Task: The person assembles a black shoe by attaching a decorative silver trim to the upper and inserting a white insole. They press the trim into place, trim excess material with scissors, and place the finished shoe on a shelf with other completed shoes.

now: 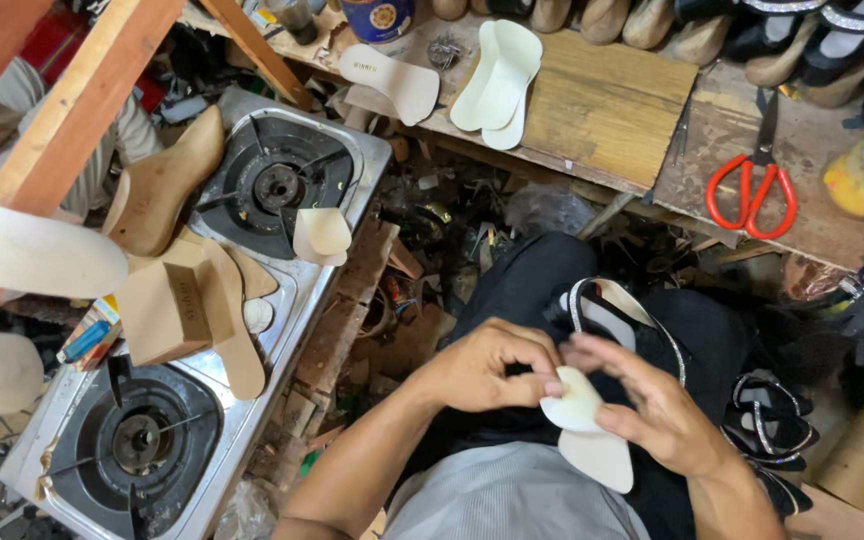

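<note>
Over my lap, my left hand (492, 365) pinches the top edge of a cream shoe insole (584, 432). From the right side of that same insole, my right hand (652, 405) holds it, fingers spread across it. Just behind my hands a black sandal with a silver-trimmed strap (607, 310) rests on my black trousers.
A two-burner gas stove (282, 180) on the left carries a wooden shoe last (157, 190) and leather pieces. The wooden bench (602, 110) ahead holds cream insoles (497, 75), red-handled scissors (752, 185) and a row of lasts. More black sandals (772, 420) lie at my right.
</note>
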`<state>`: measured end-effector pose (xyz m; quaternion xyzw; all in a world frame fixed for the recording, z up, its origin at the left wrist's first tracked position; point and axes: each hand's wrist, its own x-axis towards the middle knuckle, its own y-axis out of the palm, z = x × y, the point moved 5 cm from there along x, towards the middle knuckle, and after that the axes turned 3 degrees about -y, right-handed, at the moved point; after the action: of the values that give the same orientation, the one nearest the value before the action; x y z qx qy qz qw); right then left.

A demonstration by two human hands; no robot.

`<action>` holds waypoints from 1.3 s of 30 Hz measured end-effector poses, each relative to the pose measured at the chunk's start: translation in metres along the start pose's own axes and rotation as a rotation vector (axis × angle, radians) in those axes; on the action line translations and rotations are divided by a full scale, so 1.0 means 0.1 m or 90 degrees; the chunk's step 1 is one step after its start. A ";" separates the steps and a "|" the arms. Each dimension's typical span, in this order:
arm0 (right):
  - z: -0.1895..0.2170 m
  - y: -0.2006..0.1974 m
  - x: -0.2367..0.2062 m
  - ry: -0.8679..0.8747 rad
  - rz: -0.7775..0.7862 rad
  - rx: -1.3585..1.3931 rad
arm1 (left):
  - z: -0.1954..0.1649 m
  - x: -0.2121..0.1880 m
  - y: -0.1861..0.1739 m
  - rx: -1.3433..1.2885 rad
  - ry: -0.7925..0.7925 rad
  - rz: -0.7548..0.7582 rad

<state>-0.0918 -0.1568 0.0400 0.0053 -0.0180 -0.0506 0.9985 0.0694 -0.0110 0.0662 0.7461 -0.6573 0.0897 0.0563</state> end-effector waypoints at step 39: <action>-0.11 -0.83 1.22 0.151 -0.051 -0.014 | 0.26 0.63 -1.23 -0.003 -0.037 -0.371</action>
<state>0.0210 -0.2519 0.0320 0.0008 0.1010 -0.0897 0.9908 0.2001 -0.0611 0.0584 0.9056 -0.4168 0.0468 0.0622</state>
